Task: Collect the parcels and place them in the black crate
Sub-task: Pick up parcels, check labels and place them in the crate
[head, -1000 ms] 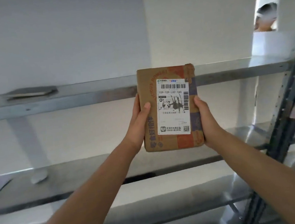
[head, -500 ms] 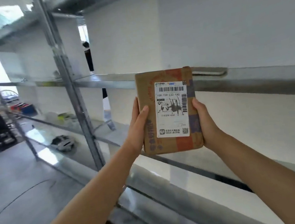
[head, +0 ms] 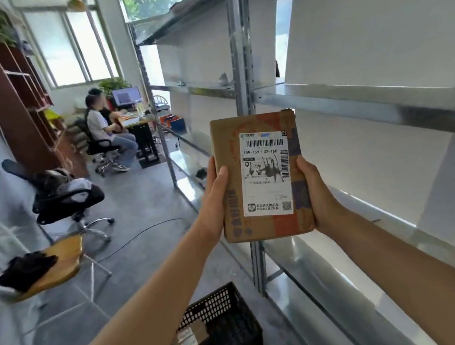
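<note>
the left hand point(head: 215, 202) and right hand point(head: 320, 198) grip 1 brown parcel point(head: 261, 177) by its side edges, upright in the air beside the metal shelves point(head: 369, 105). the black crate point(head: 215, 298) sits on the floor at 6 o'clock, another parcel point(head: 188, 338) already inside; this 1 isn't in yet. its white label point(head: 268, 193) reads 159-159-l02-160, with what looks like an ems mark.

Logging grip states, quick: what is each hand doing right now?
Left hand: grips the left edge of the brown parcel.
Right hand: grips the parcel's right edge.
</note>
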### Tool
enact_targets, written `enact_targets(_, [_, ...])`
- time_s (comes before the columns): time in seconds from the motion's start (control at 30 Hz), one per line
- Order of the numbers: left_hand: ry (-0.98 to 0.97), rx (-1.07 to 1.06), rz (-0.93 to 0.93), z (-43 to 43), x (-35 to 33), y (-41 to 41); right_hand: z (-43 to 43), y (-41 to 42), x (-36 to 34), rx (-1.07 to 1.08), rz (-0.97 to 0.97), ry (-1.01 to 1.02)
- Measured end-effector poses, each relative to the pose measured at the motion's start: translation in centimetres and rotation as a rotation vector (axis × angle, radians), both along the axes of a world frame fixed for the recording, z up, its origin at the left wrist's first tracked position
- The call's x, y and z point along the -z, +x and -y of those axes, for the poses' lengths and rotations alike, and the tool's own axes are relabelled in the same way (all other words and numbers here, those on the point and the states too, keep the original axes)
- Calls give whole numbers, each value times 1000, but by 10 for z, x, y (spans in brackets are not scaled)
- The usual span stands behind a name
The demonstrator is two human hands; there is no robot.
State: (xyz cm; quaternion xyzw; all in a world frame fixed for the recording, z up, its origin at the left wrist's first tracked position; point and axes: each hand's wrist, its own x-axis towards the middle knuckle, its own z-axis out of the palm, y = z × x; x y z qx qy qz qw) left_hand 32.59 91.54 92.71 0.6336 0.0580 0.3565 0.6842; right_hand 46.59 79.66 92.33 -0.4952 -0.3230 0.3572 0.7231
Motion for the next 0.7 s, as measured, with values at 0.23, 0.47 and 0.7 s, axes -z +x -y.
enact_targets(0.23, [48, -235, -21, -79, -11, -1, -110, 21, -9, -193, 23, 53])
enact_targets(0.47, [-18, -425, -11, -139, -13, 15, -203, 47, -6, -308, -6, 80])
enact_targets(0.7, [-125, -546, -46, -177, -1, 16, -260, 51, 8, -420, -32, 74])
